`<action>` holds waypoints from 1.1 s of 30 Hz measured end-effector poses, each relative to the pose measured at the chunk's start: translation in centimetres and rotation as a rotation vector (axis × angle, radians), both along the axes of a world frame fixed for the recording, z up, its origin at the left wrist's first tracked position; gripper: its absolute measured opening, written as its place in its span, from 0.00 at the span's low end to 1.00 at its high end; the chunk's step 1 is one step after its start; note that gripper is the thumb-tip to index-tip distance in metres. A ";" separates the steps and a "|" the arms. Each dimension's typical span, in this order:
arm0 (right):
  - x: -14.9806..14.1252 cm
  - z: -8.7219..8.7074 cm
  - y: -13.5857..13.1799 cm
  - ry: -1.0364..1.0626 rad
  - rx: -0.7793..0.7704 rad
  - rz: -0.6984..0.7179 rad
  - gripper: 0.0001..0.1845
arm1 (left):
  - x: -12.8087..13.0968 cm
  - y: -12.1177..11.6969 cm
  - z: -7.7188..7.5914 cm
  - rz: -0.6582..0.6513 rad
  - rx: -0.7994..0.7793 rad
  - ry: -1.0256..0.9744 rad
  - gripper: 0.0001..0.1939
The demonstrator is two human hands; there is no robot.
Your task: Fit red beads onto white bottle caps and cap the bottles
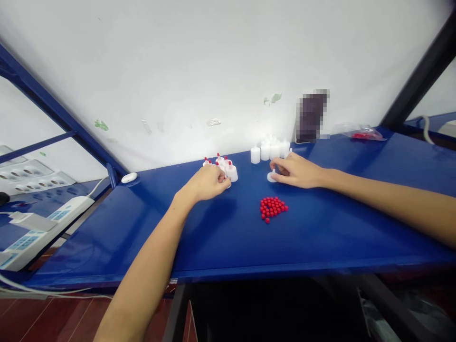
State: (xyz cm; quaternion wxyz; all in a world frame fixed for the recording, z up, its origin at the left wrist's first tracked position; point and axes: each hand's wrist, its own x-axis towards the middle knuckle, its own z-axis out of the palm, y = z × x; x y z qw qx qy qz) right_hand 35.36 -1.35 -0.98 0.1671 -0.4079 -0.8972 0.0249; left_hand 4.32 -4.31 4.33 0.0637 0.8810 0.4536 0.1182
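Note:
My left hand (209, 183) is closed, thumb against fingers, in front of a cluster of white squat bottles (232, 173) with red-tipped nozzles. A white edge shows under its fingertips, but the fingers cover most of whatever is pinched there. Further right, my right hand (297, 171) pinches the upright spout of a white nozzle cap (271, 177) with a round, flat base, low over the table or touching it. Small red caps (272, 207) lie in a loose patch nearer to me, between the hands. Behind my right hand stand several white bottles (255, 155) without red tips.
A blue table (228, 242) runs along the white wall. A dark, blurred-out panel (311, 116) leans on the wall. At the back right lies a clear bag (361, 134) with red contents. A white earphone case (128, 177) and power strips (46, 228) are on the left.

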 end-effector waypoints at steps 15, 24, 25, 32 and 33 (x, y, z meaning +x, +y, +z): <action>-0.1 0.4 -0.4 -0.040 -0.056 0.020 0.17 | 4.8 -2.1 -4.0 -0.477 -0.110 -0.202 0.27; 0.0 0.0 -0.2 0.024 0.006 0.069 0.17 | 5.3 -2.2 -4.2 -0.495 -0.005 0.000 0.26; -0.1 0.0 -0.2 0.021 -0.005 0.058 0.17 | 5.2 -2.1 -4.3 -0.482 0.006 0.011 0.26; -0.7 0.6 -0.7 0.050 0.046 0.012 0.16 | 4.6 -1.1 -4.6 -0.303 0.091 -0.030 0.18; -0.9 0.7 -0.7 0.073 0.048 -0.002 0.17 | 4.5 -0.9 -4.6 -0.284 0.093 -0.048 0.17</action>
